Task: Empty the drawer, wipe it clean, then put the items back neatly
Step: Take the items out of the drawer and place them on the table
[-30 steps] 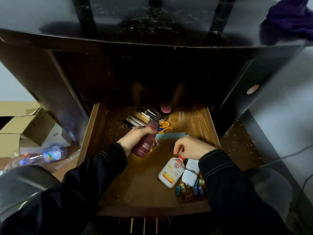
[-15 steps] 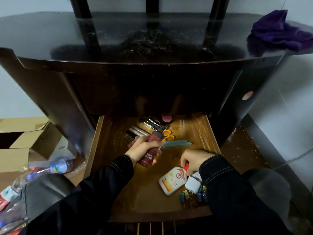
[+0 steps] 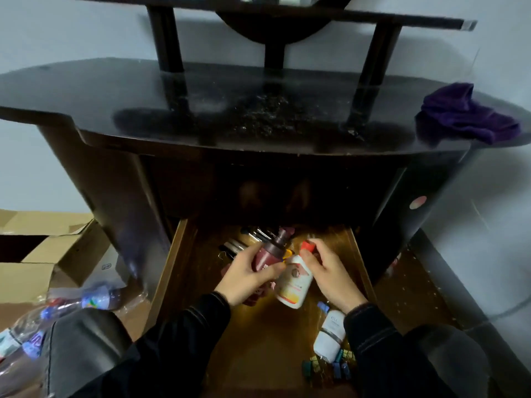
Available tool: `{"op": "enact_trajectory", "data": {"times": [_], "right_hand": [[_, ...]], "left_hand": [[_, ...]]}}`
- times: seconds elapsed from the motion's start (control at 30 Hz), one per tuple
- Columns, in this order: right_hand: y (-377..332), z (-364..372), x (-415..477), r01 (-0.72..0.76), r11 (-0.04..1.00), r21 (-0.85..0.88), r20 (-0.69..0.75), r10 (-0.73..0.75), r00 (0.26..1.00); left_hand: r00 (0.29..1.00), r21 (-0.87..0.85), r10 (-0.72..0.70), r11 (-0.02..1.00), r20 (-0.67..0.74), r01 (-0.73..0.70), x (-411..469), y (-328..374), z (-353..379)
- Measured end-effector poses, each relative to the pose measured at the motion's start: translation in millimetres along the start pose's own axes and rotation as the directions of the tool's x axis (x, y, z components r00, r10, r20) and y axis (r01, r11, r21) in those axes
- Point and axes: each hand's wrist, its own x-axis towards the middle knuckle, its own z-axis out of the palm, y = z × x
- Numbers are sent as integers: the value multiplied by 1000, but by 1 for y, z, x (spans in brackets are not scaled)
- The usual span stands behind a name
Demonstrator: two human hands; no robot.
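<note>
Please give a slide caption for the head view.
Over the open drawer, the left hand grips a dark red pump bottle and the right hand holds a white red-capped bottle.

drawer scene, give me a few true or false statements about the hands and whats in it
1. The left hand holds a maroon bottle. True.
2. The right hand is empty. False: the right hand grips a red-capped white bottle.
3. The cloth lies in the drawer. False: the cloth lies on the desktop.
4. A small bottle lies in the drawer. True.
5. The drawer holds nothing. False: clips and pens lie in it.
</note>
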Motion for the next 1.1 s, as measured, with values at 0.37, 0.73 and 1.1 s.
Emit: {"op": "enact_trajectory", "data": {"times": [0.37,0.73,1.1], "right_hand": [[-217,-77,52,390,890,236,-320,-308,896],[-225,-30,238,3,978,-207,-354,-78,932],[-228,-35,203,180,918,-354,-138,-241,961]], "left_hand": [[732,-59,595,761,-333,-646,7,205,-51],[804,341,458,877,-379,-339,167,220,-145],[772,600,465,788,-432,-139,167,213,-158]]}}
